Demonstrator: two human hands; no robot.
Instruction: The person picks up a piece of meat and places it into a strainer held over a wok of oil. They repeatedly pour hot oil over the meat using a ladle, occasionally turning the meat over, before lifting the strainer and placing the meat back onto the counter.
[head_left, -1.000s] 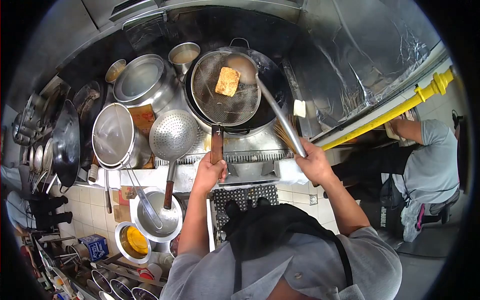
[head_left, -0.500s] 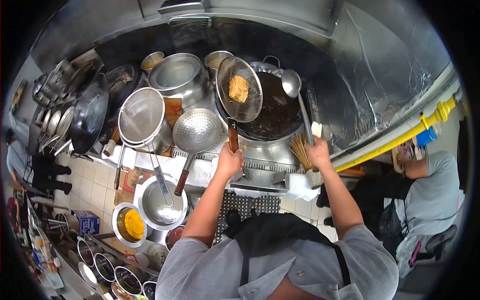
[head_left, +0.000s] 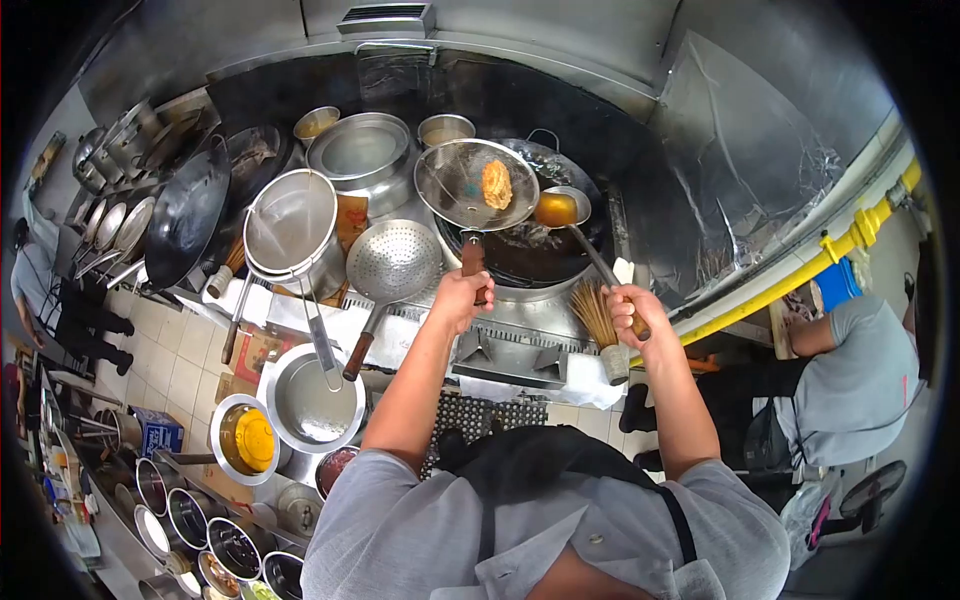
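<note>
My left hand [head_left: 462, 301] is closed round the wooden handle of a mesh skimmer [head_left: 450, 190]. The skimmer is held above the left part of a wok of dark oil [head_left: 520, 265], and a golden fried piece [head_left: 496, 185] lies in its mesh, right of centre. My right hand [head_left: 636, 318] grips the handle of a ladle [head_left: 557, 208]. Amber liquid shows in the ladle's bowl, just right of the skimmer, over the wok. A bamboo brush [head_left: 597, 320] stands below my right hand.
A perforated skimmer [head_left: 392, 262] and a round strainer [head_left: 291, 226] rest left of the wok. Behind stands a lidded pot [head_left: 358, 150]. Metal bowls [head_left: 315, 398] are lower left. One person [head_left: 860, 380] is at the right, another [head_left: 60, 290] at the far left.
The ladle has moved left and down from the wok's upper right edge and now holds liquid. The skimmer's mesh has tilted flatter, and the fried piece has shifted right. The camera view has shifted slightly.
</note>
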